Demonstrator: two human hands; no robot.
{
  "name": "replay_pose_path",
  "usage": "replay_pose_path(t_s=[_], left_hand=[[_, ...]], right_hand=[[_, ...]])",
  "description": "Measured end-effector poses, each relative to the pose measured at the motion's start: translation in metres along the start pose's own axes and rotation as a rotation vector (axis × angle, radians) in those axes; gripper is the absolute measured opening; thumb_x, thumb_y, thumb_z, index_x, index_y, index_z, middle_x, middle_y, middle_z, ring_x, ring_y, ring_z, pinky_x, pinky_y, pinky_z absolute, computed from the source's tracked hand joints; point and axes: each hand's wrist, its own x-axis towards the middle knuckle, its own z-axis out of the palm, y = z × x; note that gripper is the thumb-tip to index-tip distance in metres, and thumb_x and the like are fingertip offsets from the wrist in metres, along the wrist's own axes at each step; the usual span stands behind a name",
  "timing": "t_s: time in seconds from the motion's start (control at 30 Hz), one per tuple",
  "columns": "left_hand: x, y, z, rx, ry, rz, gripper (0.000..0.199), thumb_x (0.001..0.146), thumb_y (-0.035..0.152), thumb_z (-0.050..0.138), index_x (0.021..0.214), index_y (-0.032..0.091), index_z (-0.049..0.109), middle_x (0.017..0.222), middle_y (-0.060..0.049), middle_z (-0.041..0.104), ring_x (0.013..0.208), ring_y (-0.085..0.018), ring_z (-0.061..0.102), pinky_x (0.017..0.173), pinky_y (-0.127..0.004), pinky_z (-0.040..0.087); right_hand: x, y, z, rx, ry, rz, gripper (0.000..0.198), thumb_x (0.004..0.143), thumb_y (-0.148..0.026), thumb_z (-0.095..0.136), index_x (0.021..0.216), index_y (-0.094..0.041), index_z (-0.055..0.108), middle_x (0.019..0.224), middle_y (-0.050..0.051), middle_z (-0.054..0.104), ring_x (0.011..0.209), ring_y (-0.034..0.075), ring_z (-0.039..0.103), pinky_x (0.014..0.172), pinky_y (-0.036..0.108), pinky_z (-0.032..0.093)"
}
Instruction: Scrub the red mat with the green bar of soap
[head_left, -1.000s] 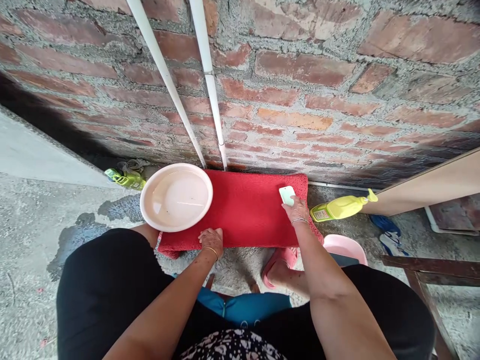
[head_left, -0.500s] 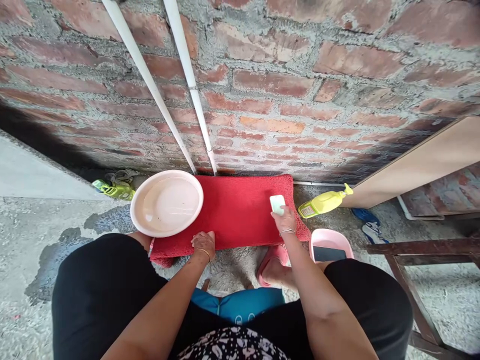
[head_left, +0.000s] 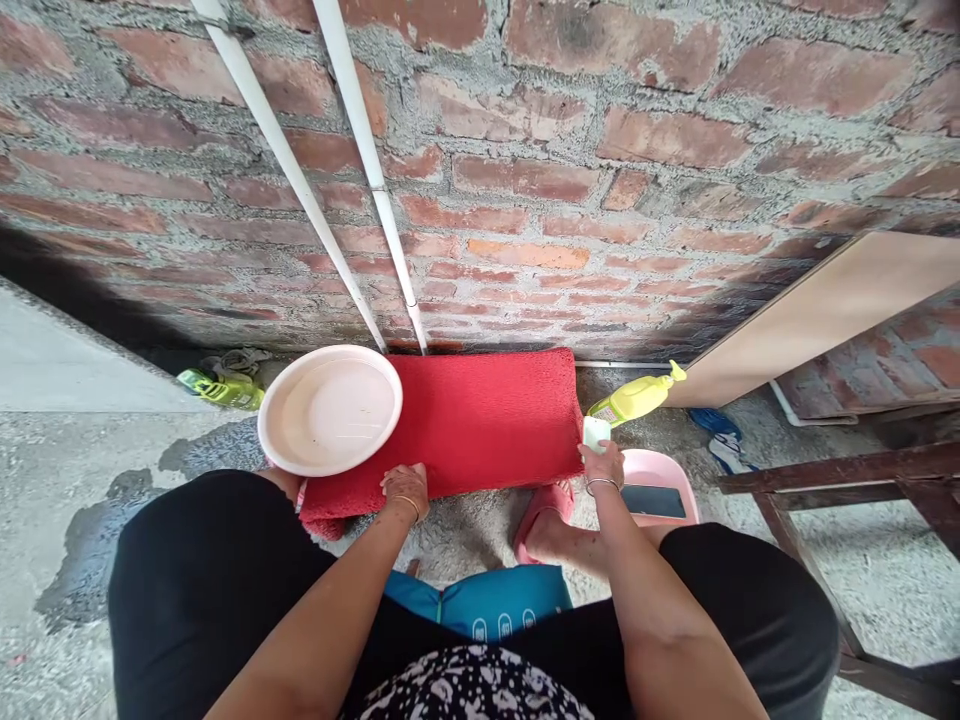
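Brick wall [head_left: 525, 180] stands behind the red cloth [head_left: 487, 410], on whose near edge we rest our left hand [head_left: 406, 489], its grip not discernible, while our right hand [head_left: 604, 466] clamps the pale green object [head_left: 596, 432] at the cloth's right edge.

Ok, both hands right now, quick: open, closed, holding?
Left hand: on the red cloth; whether it grips cannot be told.
Right hand: closed, holding a pale green bar.
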Motion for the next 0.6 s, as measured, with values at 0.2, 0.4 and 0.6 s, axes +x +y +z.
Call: replay_pose_path(t_s=[0.2, 0.4, 0.6], left_hand=[[0.000, 0.000, 0.001, 0.078, 0.033, -0.049, 0.082, 0.059, 0.046, 0.069, 0.129, 0.008, 0.050, 0.125, -0.036, 0.052, 0.113, -0.051, 0.053, 0.078, -0.055, 0.048], [0.000, -0.002, 0.002, 0.073, 0.035, -0.061, 0.082, 0.060, 0.043, 0.069, 0.131, 0.008, 0.048, 0.126, -0.035, 0.051, 0.115, -0.049, 0.053, 0.079, -0.053, 0.048], [0.004, -0.001, 0.002, 0.095, -0.007, -0.047, 0.082, 0.059, 0.039, 0.071, 0.131, 0.008, 0.048, 0.128, -0.035, 0.050, 0.116, -0.050, 0.052, 0.078, -0.053, 0.049]], right_hand=[[-0.029, -0.019, 0.025, -0.062, -0.081, -0.411, 0.050, 0.076, -0.043, 0.067, 0.121, -0.022, 0.060, 0.118, 0.010, 0.057, 0.096, 0.024, 0.061, 0.086, 0.036, 0.046], [-0.020, 0.001, 0.004, -0.062, -0.103, -0.134, 0.052, 0.077, -0.046, 0.066, 0.124, -0.024, 0.057, 0.125, 0.011, 0.056, 0.106, 0.028, 0.060, 0.087, 0.037, 0.044], [-0.010, 0.024, -0.010, 0.004, -0.041, 0.083, 0.053, 0.077, -0.051, 0.062, 0.119, -0.018, 0.058, 0.117, 0.019, 0.059, 0.099, 0.030, 0.062, 0.079, 0.037, 0.047]])
